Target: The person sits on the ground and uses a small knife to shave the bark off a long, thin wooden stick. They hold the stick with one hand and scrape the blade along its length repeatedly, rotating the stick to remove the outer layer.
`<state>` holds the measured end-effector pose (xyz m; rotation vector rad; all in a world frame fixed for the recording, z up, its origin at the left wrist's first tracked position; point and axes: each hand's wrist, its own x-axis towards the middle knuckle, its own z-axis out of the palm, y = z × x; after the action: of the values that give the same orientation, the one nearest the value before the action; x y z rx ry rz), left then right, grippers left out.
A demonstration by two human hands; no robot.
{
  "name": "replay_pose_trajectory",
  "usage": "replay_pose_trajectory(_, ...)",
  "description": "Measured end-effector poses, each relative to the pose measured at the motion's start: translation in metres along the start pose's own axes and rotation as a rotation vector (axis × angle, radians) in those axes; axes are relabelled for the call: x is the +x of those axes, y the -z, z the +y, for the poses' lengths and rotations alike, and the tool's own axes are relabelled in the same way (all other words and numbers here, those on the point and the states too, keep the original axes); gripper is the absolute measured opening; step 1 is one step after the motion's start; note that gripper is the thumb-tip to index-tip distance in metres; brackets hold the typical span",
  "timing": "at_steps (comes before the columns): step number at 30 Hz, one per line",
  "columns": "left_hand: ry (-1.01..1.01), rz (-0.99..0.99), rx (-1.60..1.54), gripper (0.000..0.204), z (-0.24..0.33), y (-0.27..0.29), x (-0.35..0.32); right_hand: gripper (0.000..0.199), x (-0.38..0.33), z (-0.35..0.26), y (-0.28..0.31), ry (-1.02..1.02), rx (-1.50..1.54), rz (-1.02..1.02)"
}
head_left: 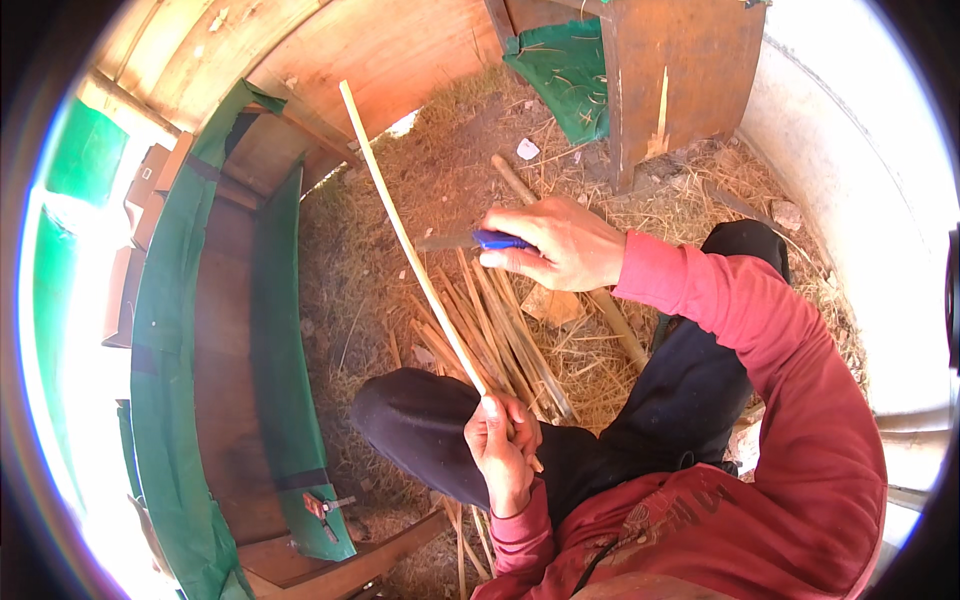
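Note:
My left hand (pixel 503 440) is closed round the lower end of a long, pale wooden strip (pixel 405 245), which slants up and away to the left. In my right hand (pixel 565 243) is a knife (pixel 500 240) with a blue handle. Its grey blade points left, close to the strip; whether the two touch I cannot tell. Below the knife, between my legs, a loose bundle of split wooden strips (pixel 490 325) lies on the straw-covered ground. A round pole (pixel 620 325) runs beside the bundle, partly hidden by my right hand, with a small wooden block (pixel 552 304) near it.
On the left stands a wooden frame edged with green cloth (pixel 170 350), a small red-handled tool (pixel 320 507) lying at its lower end. A brown wooden panel (pixel 680 80) with green cloth stands at the far side. A pale wall (pixel 850 190) curves along the right.

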<state>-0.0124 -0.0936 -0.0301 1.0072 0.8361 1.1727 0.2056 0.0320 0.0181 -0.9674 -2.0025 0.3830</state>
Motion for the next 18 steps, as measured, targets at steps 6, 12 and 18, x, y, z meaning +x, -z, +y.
replay_pose_trajectory(6,0.146,0.010,-0.126,0.051,0.011,-0.010,0.004,0.027,-0.010,-0.009,-0.014,0.083,-0.074,-0.075)
replay_pose_trajectory(12,0.202,-0.068,-0.252,0.052,0.017,-0.016,0.008,0.030,-0.016,-0.007,-0.032,0.177,-0.223,0.032)
replay_pose_trajectory(18,0.156,0.018,-0.172,0.052,0.014,-0.028,0.007,0.033,-0.017,-0.006,-0.031,0.147,-0.308,-0.049)
